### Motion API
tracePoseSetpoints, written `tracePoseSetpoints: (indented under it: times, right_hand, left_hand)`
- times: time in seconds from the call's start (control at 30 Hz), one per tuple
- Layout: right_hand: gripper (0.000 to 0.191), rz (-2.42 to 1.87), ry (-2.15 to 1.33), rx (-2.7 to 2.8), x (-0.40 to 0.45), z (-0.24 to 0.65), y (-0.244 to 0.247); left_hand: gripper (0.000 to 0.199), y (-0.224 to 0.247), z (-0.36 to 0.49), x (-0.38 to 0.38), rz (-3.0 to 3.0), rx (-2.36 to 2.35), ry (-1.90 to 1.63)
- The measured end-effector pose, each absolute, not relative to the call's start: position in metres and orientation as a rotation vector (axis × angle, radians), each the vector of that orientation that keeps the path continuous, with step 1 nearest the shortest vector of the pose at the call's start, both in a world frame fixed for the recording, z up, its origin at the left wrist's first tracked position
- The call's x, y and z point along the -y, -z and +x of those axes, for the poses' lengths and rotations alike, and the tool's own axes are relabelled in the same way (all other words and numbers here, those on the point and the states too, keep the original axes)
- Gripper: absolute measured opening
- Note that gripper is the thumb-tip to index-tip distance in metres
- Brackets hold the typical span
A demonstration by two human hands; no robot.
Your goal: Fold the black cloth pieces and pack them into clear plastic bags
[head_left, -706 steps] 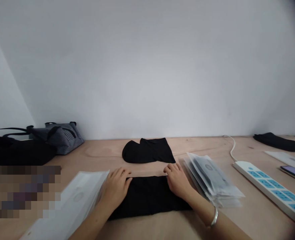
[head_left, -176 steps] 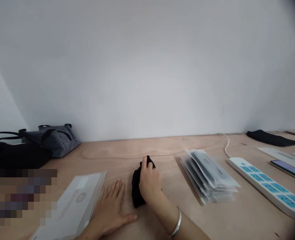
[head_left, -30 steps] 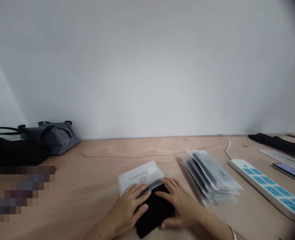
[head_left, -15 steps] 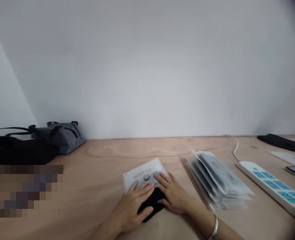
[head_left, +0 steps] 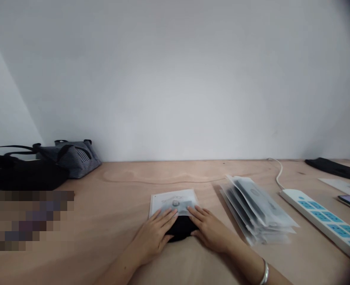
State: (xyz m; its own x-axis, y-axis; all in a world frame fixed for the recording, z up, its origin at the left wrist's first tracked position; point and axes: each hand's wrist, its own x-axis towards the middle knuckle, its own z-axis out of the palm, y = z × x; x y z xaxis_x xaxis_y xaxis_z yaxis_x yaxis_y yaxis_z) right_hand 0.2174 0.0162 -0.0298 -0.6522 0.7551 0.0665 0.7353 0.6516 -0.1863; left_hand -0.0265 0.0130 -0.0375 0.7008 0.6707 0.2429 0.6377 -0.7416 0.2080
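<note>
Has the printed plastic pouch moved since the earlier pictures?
Yes: the printed plastic pouch has shifted right, much closer to the stack of clear pouches.

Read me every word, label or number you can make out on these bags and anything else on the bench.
Frosted plastic bag: one upside-down printed word, too blurred to quote, beside a round logo, also unreadable.
Stack of frosted bags: printed marks, too blurred to read.
White power strip: nothing readable.
</note>
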Motion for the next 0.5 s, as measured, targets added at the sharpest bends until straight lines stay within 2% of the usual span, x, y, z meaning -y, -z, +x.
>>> tracePoseSetpoints:
  times: [0.13, 0.37, 0.5]
  right_hand:
    - [0.045, -1.280, -0.111, 2.694, -0.017, 0.213, 0.033]
    - [0.049, -1.230, -0.148, 2.761, -0.011, 0.222, 0.021]
    - [0.042, -1.217, -0.097, 2.702, -0.014, 0.218, 0.026]
  left_hand:
    - [0.060, 0.047, -0.023, -0.019, 2.789, -1.160, -0.566]
    - [0.041, 0.032, -0.026, -0.015, 2.798, -1.141, -0.491]
    - [0.033, 0.038, -0.023, -0.020, 2.788, -1.192, -0.627]
